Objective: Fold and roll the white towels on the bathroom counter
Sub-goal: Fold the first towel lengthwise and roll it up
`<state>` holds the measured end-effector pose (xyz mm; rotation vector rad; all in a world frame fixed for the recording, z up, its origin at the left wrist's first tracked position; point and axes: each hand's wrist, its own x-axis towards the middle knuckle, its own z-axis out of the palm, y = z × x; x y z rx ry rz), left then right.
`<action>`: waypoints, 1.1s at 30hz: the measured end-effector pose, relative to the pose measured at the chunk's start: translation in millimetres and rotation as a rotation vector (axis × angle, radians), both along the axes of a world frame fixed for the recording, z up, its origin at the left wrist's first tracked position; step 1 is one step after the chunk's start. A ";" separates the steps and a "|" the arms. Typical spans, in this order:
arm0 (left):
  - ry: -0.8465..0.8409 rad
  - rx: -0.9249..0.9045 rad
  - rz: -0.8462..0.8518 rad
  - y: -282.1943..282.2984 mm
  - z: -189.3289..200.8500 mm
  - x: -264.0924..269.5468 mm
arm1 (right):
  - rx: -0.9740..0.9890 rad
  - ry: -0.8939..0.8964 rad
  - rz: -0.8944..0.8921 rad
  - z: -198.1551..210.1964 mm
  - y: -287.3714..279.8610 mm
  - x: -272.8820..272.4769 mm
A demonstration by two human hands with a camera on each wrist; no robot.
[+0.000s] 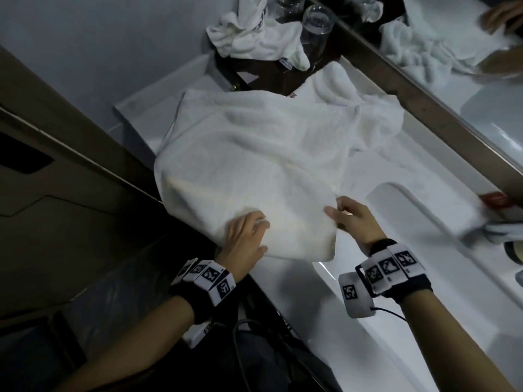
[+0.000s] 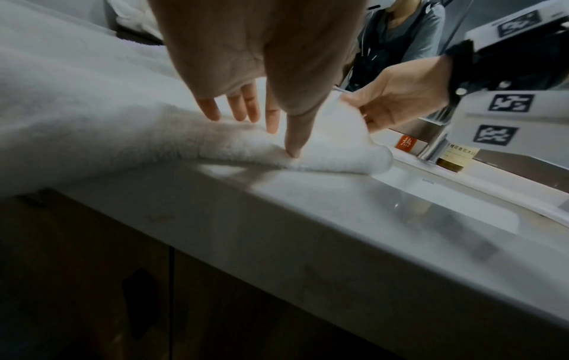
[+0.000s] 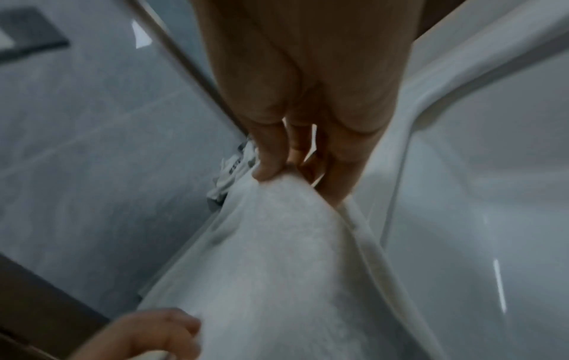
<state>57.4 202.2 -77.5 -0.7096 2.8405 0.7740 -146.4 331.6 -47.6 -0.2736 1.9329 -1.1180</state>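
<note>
Spread across the white counter (image 1: 334, 281) left of the sink basin (image 1: 424, 210): a large white towel (image 1: 254, 154), doubled over, long axis running from the near counter edge away toward the dark tray (image 1: 271, 77) at the back, far end rumpled, near end overhanging the front edge a little. Heaped on that tray beside two glasses (image 1: 317, 21): a second crumpled towel (image 1: 254, 38), not yet handled. Laid flat on the near left part of the big towel: left hand (image 1: 246, 241), fingers straight and slightly spread, pressing down, likely as an anchor so the layers cannot slide. Pinching the near right edge: right hand (image 1: 351, 219), thumb and fingertips (image 3: 268, 170) pressed together on the cloth and lifting it just clear of the counter, apparently to square that corner or tension the fold before rolling. Judged stage: folding in hand, rolling not begun. Smallest, by the tap: a small orange packet (image 2: 408, 143).
</note>
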 end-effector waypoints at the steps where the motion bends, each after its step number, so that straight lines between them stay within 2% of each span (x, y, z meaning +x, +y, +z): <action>1: 0.010 -0.008 0.005 2.0 -0.5 1.2 | -0.067 -0.103 -0.044 2.8 6.0 2.4; 2: 0.019 -0.024 0.004 3.8 -1.7 1.7 | -0.087 -0.167 -0.060 3.9 11.3 5.4; 4: 0.004 -0.071 -0.001 8.7 -5.0 1.0 | -0.049 -0.184 -0.035 0.5 19.9 14.1; 7: -0.101 -0.167 -0.028 16.1 -10.8 -2.8 | 0.082 -0.055 0.117 -10.2 27.5 28.4; 9: -0.109 -0.182 -0.039 18.5 -13.5 -4.4 | 0.165 0.033 0.251 -17.0 32.9 38.2; 15: 0.109 -0.115 -0.022 21.8 7.5 17.2 | 0.195 0.174 0.176 -20.0 43.9 41.7; 19: 0.005 -0.069 -0.026 39.0 3.0 39.6 | 0.346 0.230 0.259 -23.0 45.9 50.6; 21: -0.010 -0.004 0.025 39.9 -1.7 45.1 | 0.387 0.263 0.265 -22.9 44.6 56.9; 24: 0.095 0.159 0.166 33.1 -0.7 51.8 | 0.367 0.315 0.178 -13.7 39.3 65.0; 28: 0.188 0.268 0.378 0.7 5.6 64.5 | 0.421 0.677 0.217 0.3 17.8 78.6; 30: 0.172 0.277 0.449 -22.2 5.7 73.1 | 0.358 0.728 0.265 8.3 -1.1 89.0; 33: 0.153 0.323 0.557 -60.5 1.7 88.3 | 0.145 0.655 0.381 16.1 -40.8 111.7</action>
